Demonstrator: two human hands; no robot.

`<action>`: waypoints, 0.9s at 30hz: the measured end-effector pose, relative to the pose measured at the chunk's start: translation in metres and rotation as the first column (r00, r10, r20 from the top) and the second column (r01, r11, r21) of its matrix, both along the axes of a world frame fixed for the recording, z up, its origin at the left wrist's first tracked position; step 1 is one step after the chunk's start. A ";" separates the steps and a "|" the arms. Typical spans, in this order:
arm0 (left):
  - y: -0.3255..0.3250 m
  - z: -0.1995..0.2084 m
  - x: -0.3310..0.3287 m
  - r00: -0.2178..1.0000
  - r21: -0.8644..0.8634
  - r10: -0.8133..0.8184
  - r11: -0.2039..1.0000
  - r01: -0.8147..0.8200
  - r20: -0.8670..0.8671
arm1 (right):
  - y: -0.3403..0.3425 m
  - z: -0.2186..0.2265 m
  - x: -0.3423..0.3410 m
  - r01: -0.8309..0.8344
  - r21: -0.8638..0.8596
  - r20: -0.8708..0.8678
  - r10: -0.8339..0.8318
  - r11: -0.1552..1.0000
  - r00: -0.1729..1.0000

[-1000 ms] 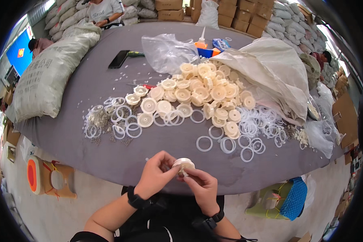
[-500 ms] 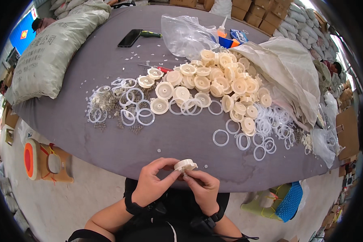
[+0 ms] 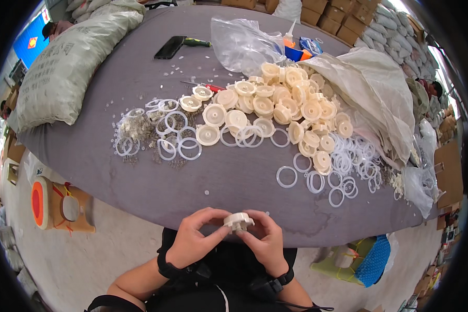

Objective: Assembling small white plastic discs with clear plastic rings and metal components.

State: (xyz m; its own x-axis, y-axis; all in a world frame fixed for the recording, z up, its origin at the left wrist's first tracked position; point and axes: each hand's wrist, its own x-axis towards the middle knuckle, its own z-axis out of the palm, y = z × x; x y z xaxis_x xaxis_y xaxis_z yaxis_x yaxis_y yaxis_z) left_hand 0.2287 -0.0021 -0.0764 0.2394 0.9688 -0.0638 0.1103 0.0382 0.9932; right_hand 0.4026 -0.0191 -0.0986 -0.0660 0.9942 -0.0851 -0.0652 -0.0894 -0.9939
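Note:
Between both hands, just over the table's near edge, I hold a round cream plastic cap (image 3: 238,220) with small tabs on its side. The fingers and thumb of my left hand (image 3: 193,240) pinch its left side. My right hand (image 3: 265,241) grips its right side, thumb low and index finger near the rim. The cap's underside is mostly hidden from view. Farther off lies a heap of similar cream caps (image 3: 262,107), beside clear plastic rings (image 3: 286,177) and a pile of small metal springs (image 3: 156,127).
A full woven sack (image 3: 62,73) lies at the left. A phone (image 3: 169,48), a green-handled screwdriver (image 3: 196,42), a clear plastic bag (image 3: 244,47) and a red-handled tool (image 3: 213,87) lie farther back. A pale woven sheet (image 3: 369,88) covers the right side. Stools (image 3: 62,205) stand on the floor.
My right hand has shifted its grip, its index finger moving up to the cap's rim. The cap is tilted differently, showing more of its side.

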 end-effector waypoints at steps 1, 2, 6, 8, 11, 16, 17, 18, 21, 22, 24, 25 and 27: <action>-0.002 0.001 -0.001 0.999 -0.014 -0.013 1.000 0.013 0.034 | 0.000 -0.001 0.001 -0.006 0.006 -0.007 0.006 1.000 1.000; -0.005 0.003 0.000 0.997 -0.028 -0.024 0.999 0.026 0.067 | -0.001 -0.003 0.003 -0.032 -0.023 -0.106 0.029 0.999 0.994; -0.009 0.004 0.004 0.994 -0.102 0.014 0.995 -0.003 0.108 | -0.003 -0.014 0.003 -0.077 -0.061 -0.188 0.064 0.995 0.980; -0.009 0.001 0.003 0.996 -0.085 0.027 0.996 -0.020 0.090 | -0.002 -0.013 -0.001 -0.071 -0.031 -0.159 0.065 0.997 0.985; -0.008 0.002 0.001 0.978 -0.223 0.086 0.974 -0.042 0.190 | 0.000 -0.013 -0.007 -0.045 0.016 -0.104 0.047 0.999 0.994; -0.011 -0.006 0.001 0.958 -0.255 0.080 0.967 -0.008 0.275 | -0.001 -0.010 -0.011 -0.031 0.005 -0.127 0.031 1.000 0.991; -0.012 -0.007 0.001 0.938 -0.269 0.087 0.963 0.006 0.334 | -0.001 -0.010 -0.011 -0.036 -0.003 -0.170 0.035 0.999 0.985; -0.012 -0.006 0.000 0.938 -0.269 0.085 0.963 0.009 0.336 | -0.001 -0.010 -0.011 -0.042 -0.009 -0.214 0.039 0.999 0.976; -0.012 -0.004 -0.002 0.924 -0.312 0.090 0.950 0.033 0.373 | -0.001 -0.012 -0.008 -0.101 -0.086 -0.376 0.062 0.991 0.925; -0.012 -0.003 -0.001 0.937 -0.286 0.079 0.958 0.023 0.339 | -0.001 -0.012 -0.008 -0.105 -0.085 -0.377 0.066 0.991 0.924; -0.012 -0.002 0.000 0.951 -0.256 0.074 0.967 0.006 0.301 | 0.000 -0.011 -0.008 -0.115 -0.086 -0.350 0.078 0.990 0.933; -0.012 0.000 0.002 0.961 -0.227 0.065 0.974 -0.003 0.267 | 0.000 -0.011 -0.008 -0.119 -0.084 -0.354 0.082 0.989 0.932; -0.011 0.002 0.002 0.965 -0.226 0.066 0.974 -0.008 0.254 | 0.000 -0.011 -0.009 -0.114 -0.053 -0.362 0.087 0.992 0.928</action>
State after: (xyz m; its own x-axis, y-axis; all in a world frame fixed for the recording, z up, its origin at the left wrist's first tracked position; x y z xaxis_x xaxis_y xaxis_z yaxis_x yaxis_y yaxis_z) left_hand 0.2306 -0.0135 -0.0743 0.2403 0.9459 -0.2180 -0.1540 0.2589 0.9535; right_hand 0.3939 -0.0186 -0.1099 -0.2047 0.9728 -0.1084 -0.4023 -0.1846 -0.8967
